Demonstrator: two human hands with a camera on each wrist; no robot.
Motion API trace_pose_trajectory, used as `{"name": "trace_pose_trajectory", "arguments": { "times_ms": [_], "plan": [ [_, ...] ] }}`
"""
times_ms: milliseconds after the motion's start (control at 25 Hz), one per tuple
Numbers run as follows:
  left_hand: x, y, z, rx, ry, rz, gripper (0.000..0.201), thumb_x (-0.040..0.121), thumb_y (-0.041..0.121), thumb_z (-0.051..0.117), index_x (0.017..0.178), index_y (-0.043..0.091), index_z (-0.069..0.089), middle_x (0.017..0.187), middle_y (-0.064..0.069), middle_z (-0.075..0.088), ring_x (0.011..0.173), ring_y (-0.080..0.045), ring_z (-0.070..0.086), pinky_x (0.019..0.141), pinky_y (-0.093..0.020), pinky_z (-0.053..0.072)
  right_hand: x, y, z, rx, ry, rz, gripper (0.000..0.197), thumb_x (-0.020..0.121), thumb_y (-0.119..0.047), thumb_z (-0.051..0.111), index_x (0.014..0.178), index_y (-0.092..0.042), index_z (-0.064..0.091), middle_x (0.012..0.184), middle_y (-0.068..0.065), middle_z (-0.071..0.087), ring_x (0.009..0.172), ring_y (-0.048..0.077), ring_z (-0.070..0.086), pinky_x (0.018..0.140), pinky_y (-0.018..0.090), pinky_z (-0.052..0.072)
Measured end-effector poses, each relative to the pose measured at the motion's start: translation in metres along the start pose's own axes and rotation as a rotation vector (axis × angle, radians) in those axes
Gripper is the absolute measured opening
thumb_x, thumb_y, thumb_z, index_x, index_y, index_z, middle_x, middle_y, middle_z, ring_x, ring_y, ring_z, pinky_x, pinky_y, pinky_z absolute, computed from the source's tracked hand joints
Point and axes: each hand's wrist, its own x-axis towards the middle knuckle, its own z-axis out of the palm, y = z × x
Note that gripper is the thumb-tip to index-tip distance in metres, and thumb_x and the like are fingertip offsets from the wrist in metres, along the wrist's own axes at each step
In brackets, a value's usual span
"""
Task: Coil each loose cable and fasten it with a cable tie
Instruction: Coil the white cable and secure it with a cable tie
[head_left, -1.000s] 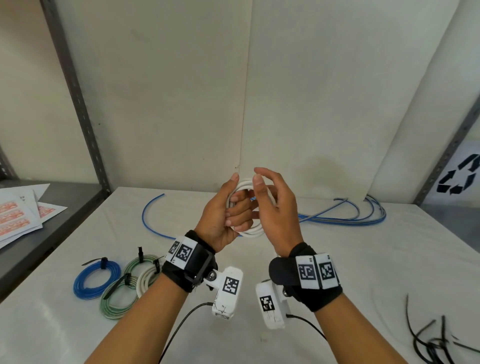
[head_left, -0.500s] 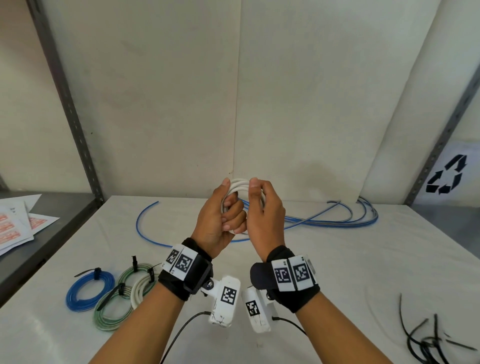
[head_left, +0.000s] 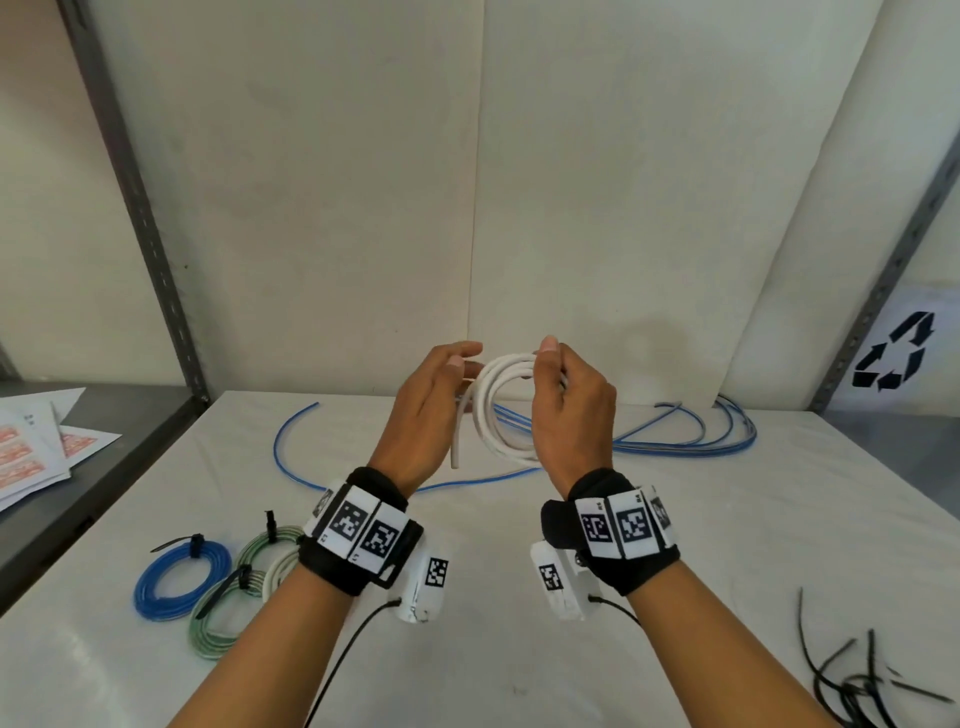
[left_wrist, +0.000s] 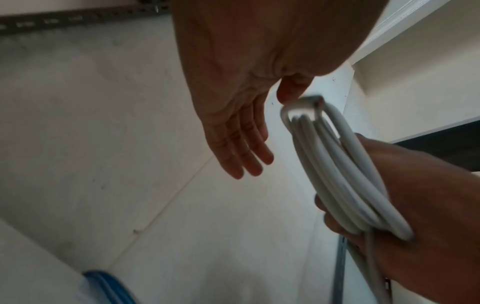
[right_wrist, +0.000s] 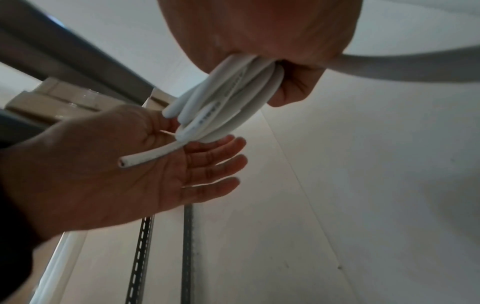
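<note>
My right hand (head_left: 569, 410) clasps the white round-sheathed cable coil (head_left: 501, 410), held above the pale bench (head_left: 519, 597). My left hand (head_left: 423, 415) lies flat-fingered just left of the coil, grasping nothing, the cut tail (right_wrist: 145, 157) crossing its palm. To finish well, I should tuck that tail along the loops (keeping my grip tight) before fetching a black cable tie (head_left: 857, 686), lying well right of the coil.

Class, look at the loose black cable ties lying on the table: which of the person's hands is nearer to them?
Right. The right hand grips the white coil above mid-table, on the side where the ties lie, near the right edge. The left hand, open beside the coil, is farther away.
</note>
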Motion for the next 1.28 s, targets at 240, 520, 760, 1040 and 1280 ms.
{"name": "trace_pose_trajectory", "arguments": {
  "times_ms": [240,520,760,1040,1280],
  "plan": [
    [-0.003,0.005,0.013,-0.298,-0.138,-0.246,0.056,0.105,0.049,0.038,0.082,0.003,0.06,0.057,-0.016,0.054,0.05,-0.024,0.054,0.057,-0.032,0.051,-0.009,-0.002,0.007,-0.251,-0.167,-0.203,0.036,0.104,-0.036,0.039,0.073,-0.02,0.05,0.052,-0.01,0.039,0.049,0.021,0.04,0.053,0.029,0.029],
    [-0.004,0.006,0.018,-0.536,-0.144,-0.535,0.054,0.1,0.05,0.047,0.059,0.015,0.043,0.045,0.002,0.027,0.038,-0.012,0.025,0.045,-0.026,0.037,-0.016,0.002,0.011,-0.17,-0.188,-0.123,0.031,0.101,-0.042,0.033,0.103,-0.014,0.047,0.056,-0.005,0.053,0.051,0.023,0.055,0.051,0.034,0.04],
    [-0.006,0.015,0.03,-0.704,-0.057,-0.493,0.053,0.097,0.054,0.052,0.061,0.017,0.043,0.046,0.006,0.023,0.036,-0.008,0.017,0.039,-0.021,0.023,-0.007,-0.003,0.013,0.013,-0.102,0.014,0.015,0.103,-0.029,0.042,0.098,-0.016,0.046,0.059,-0.005,0.056,0.055,0.022,0.058,0.053,0.042,0.047],
    [-0.001,0.006,0.012,-0.487,0.168,-0.442,0.046,0.103,0.032,0.05,0.062,0.02,0.032,0.052,0.004,0.017,0.039,-0.01,0.014,0.04,-0.018,0.016,-0.005,0.008,0.006,0.25,-0.463,0.14,0.028,0.106,-0.041,0.043,0.102,-0.019,0.059,0.08,-0.003,0.067,0.073,0.011,0.065,0.069,0.031,0.054],
    [0.004,-0.001,0.001,-0.511,0.314,-0.447,0.045,0.102,0.025,0.049,0.06,0.019,0.032,0.05,0.005,0.019,0.038,-0.01,0.015,0.043,-0.02,0.013,0.009,0.028,-0.028,-0.033,-0.691,0.032,0.014,0.098,-0.022,0.064,0.095,-0.023,0.077,0.087,-0.007,0.075,0.079,0.005,0.067,0.074,0.014,0.047]
  ]
}}
